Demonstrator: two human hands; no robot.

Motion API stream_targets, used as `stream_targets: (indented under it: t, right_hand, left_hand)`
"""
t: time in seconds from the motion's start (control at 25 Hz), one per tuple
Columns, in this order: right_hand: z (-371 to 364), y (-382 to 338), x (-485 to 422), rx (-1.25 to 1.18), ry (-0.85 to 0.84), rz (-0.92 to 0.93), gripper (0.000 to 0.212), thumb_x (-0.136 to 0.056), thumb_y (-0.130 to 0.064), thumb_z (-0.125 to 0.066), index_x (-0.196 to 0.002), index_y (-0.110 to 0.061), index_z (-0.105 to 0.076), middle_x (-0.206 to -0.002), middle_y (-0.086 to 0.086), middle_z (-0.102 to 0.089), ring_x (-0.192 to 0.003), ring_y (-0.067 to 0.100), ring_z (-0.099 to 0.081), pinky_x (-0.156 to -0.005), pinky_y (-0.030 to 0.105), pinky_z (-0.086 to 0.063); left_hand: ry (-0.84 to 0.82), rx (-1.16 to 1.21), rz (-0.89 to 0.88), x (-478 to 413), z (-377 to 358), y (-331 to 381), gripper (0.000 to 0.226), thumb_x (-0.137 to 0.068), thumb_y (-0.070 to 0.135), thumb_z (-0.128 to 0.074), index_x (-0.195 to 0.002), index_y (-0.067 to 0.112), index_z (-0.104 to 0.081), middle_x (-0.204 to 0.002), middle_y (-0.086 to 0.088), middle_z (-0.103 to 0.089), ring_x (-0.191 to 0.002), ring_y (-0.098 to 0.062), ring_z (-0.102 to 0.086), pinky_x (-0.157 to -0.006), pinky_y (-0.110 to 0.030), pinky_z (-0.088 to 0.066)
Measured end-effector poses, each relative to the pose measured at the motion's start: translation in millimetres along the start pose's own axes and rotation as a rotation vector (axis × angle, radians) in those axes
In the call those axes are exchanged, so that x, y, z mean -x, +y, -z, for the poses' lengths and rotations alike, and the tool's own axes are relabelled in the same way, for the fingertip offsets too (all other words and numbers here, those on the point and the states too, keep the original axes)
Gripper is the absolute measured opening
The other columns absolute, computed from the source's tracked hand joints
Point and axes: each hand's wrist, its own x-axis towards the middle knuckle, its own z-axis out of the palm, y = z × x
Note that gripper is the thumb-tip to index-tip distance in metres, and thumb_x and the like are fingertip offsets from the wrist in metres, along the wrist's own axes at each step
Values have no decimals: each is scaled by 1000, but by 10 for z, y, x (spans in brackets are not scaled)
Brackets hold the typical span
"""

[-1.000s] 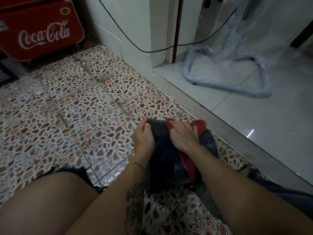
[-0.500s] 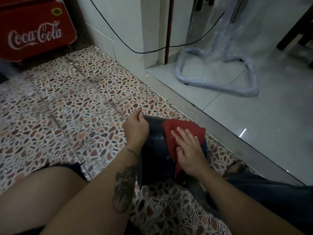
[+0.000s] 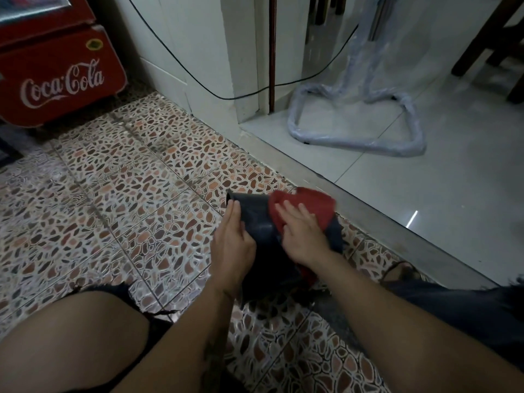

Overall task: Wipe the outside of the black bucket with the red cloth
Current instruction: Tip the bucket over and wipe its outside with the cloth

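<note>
The black bucket lies on its side on the patterned floor tiles between my knees, its far rim pointing up-left. My left hand rests flat against the bucket's left side and steadies it. The red cloth is draped over the bucket's upper right side. My right hand presses flat on the cloth, fingers spread. A fold of the cloth hangs down below my right wrist. The near end of the bucket is hidden under my forearms.
A red Coca-Cola cooler stands at the far left. A stone threshold runs diagonally right of the bucket, with pale glossy floor beyond. A plastic-wrapped metal stand and a black cable lie near the white wall.
My right hand has slid with the red cloth along the bucket's upper side. My left hand has flattened lower against the bucket's left side. The camera view has shifted slightly.
</note>
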Motion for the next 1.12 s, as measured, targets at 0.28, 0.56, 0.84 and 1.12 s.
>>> stream_targets:
  t: [0.28,0.56,0.84,1.12]
  right_hand:
    - [-399,143,629,154,42,238,75,-98,-44,-31,-160,-34,10,-170,-4,15,-153,19,23,-123,49,10]
    - [-147,374,-67,49,71,-340,67,-98,-46,-17,-161,-31,0,-171,-1,8,-155,25,17,-122,56,10]
    - [-286,-477,-192,21,52,91,66,-94,-42,-23,-159,-31,-22,-169,-6,-16,-156,21,-2,-125,48,7]
    - [-154,-77,-6,58,18,118,63,-99,-47,-33,-160,-36,-17,-170,-9,-7,-155,15,-1,-125,45,-1]
  left_hand:
    - [42,20,177,-474,90,35,41,-96,15,-36,-128,27,-59,-122,-16,-64,-107,-35,-57,-92,-40,-46]
    - [62,197,221,-556,-42,-13,48,-98,23,-37,-144,26,-49,-151,0,-47,-138,-23,-40,-116,-41,-29]
    - [139,509,287,-558,-174,-63,44,-102,18,-38,-144,20,-50,-151,5,-46,-139,-11,-39,-117,-31,-28]
    - [149,497,236,-564,-185,-52,43,-102,17,-39,-144,17,-50,-153,2,-44,-141,-10,-36,-117,-26,-24]
